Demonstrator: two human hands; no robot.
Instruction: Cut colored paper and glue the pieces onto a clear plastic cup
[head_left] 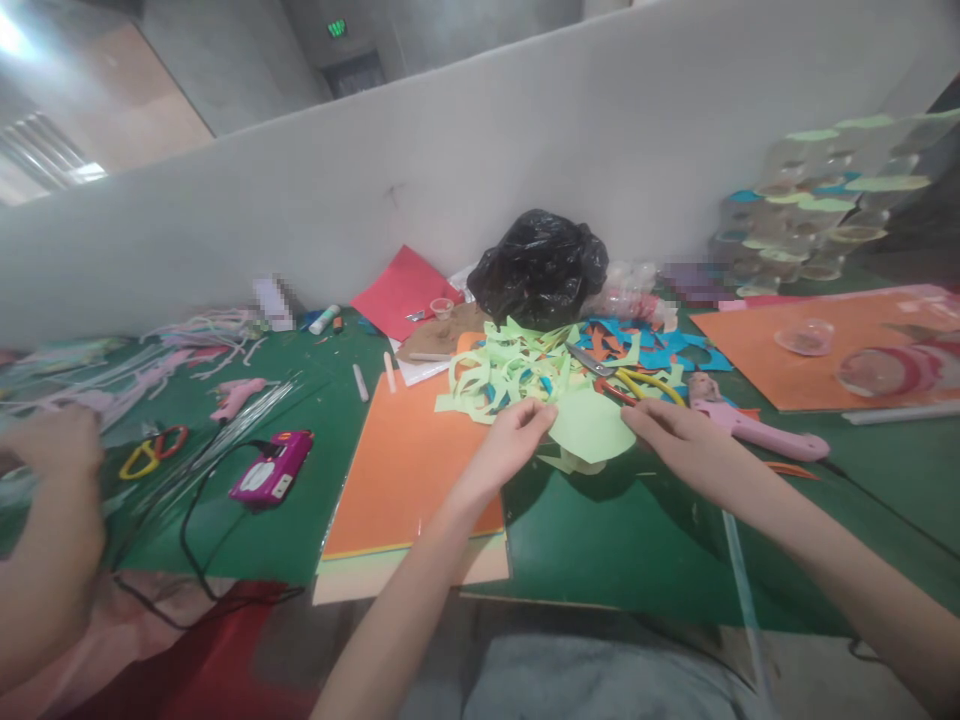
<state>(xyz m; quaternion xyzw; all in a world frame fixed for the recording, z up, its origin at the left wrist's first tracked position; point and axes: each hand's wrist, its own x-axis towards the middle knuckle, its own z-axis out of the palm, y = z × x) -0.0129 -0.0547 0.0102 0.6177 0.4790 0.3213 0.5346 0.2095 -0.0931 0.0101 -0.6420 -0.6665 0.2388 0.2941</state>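
My left hand [521,435] pinches the left edge of a light green paper piece [592,428] with a rounded outline. On its opposite edge, my right hand [671,435] closes thumb and fingers. The paper hangs between both hands above the green table, and a pale rounded thing partly shows beneath it. Just behind lie scissors [652,388] with yellow and red handles; whether my right fingers touch the red handle I cannot tell. Curly light green paper scraps [499,370] are heaped beyond my left hand. A pink glue gun [776,437] rests past my right hand.
Orange paper sheets [420,480] lie left of centre. A black plastic bag [540,265] stands at the back, beside blue scraps [686,345]. At left are a purple power box [271,470] with a cord and a co-worker's arm [56,520]. Joined plastic bottle pieces [817,205] rise back right.
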